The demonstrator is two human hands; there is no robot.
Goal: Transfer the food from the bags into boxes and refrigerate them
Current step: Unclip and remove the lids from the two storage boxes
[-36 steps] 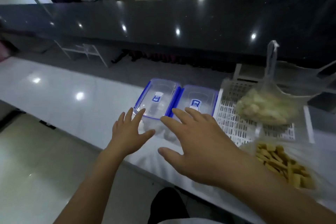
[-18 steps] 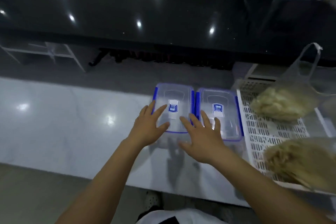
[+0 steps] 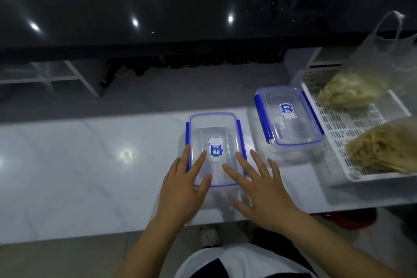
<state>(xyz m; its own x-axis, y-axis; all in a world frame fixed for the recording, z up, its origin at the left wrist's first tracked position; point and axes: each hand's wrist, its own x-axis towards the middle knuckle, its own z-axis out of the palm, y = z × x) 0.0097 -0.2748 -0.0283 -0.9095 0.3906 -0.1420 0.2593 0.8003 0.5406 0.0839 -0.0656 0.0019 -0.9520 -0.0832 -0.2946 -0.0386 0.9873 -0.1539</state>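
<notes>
Two clear plastic boxes with blue clip lids sit on the white marble counter. The nearer box lies in front of me, lid on. My left hand rests on its near left corner, fingers spread. My right hand lies flat at its near right corner, fingers apart, touching the lid edge. The second box stands apart to the right, next to a white slotted tray. On the tray lie two clear bags of pale food: a far bag and a near bag.
A black glossy raised counter runs across the back, with a grey lower shelf under it. The white marble counter stretches to the left. The counter's front edge is just below my wrists.
The left box has slid toward me and away from the right box under my hands. The view has shifted left, putting the tray and bags at the right edge.
</notes>
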